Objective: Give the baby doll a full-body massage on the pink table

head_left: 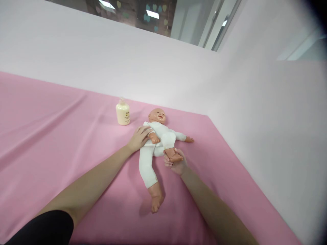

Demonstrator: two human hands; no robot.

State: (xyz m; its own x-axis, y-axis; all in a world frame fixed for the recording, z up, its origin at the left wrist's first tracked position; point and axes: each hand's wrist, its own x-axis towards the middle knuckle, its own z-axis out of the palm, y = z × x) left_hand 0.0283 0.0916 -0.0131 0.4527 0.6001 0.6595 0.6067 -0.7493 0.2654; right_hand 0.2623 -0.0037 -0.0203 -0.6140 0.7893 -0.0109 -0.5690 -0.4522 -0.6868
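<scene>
A baby doll [160, 130] with a white cloth body lies on its back on a pink sheet, head away from me. My left hand [140, 137] rests on the side of its torso by the doll's bent arm, fingers stretched over the cloth. Wrapped around the doll's ankle, my right hand [178, 164] holds up one bent leg, with the bare foot [173, 156] showing above the fingers. The other leg [148, 168] is stretched out toward me, its foot on the sheet.
To the left of the doll's head stands a pale yellow pump bottle [123, 113]. The pink sheet [63, 136] has folds on the left. White walls [107, 61] border it at the back and right, with a window [143, 15] above the back one.
</scene>
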